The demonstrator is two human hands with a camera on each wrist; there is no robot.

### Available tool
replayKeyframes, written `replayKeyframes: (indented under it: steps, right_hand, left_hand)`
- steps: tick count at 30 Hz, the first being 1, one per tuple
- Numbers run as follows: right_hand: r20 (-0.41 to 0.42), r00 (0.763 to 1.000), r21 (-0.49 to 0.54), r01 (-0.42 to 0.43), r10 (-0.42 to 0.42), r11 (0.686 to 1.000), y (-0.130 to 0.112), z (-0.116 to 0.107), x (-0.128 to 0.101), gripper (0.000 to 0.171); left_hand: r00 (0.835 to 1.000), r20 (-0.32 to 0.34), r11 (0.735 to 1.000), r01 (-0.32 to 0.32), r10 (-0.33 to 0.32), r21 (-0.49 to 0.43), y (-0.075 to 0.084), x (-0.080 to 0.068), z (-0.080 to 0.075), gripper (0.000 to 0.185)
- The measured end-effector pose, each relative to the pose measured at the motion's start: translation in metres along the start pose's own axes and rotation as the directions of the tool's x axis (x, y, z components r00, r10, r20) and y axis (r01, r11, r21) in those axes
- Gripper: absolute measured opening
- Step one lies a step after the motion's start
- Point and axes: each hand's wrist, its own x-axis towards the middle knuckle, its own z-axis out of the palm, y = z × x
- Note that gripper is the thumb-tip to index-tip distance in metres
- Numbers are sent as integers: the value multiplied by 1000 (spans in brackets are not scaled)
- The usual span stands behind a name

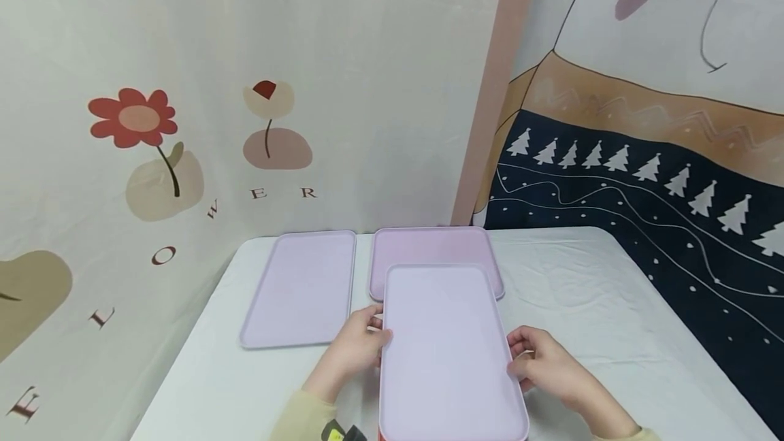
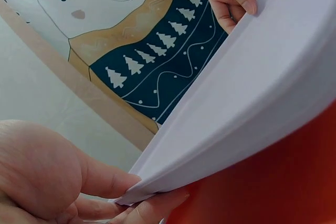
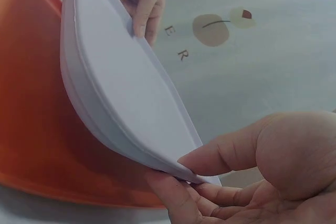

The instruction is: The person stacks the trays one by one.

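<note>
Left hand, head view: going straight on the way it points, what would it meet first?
The held lilac tray, whose edge the left hand already pinches; beyond that, probably the pinker tray at the back, though depth is unclear.

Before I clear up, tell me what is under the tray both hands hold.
Wrist views show part of an orange object beneath the held tray; what the tray covers cannot be seen.

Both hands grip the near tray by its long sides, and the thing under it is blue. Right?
Not blue: the thing under it is orange-red, as the right wrist view shows. The rest holds: left hand and right hand grip the near tray by its long sides.
</note>
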Motion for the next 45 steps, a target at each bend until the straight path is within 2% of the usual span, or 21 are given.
replayKeyframes:
  steps: [8,16,29,33,39,45]
  right_hand:
    - [27,1000,-19,-15,15,1000,3,4,-6,34]
    - [54,998,-20,-33,34,999,12,4,-11,35]
    - [69,998,-33,-3,5,999,18,12,-18,35]
    - [78,997,-25,3,-1,1000,21,13,-19,34]
    - [101,995,-12,2,-1,1000,23,14,-20,33]
    - [104,995,-19,2,0,1000,24,15,-23,33]
  left_hand:
    - [1000,6,999,6,-6,49,-2,-10,4,59]
    - [1000,-4,995,-12,13,95,-4,-16,7,59]
    - [1000,-19,980,25,-21,197,-6,-25,11,59]
    - [1000,-15,974,11,-8,224,-11,-26,12,59]
    - [999,-3,964,-44,46,264,-15,-29,13,56]
    - [1000,-2,957,-28,30,289,-18,-30,14,57]
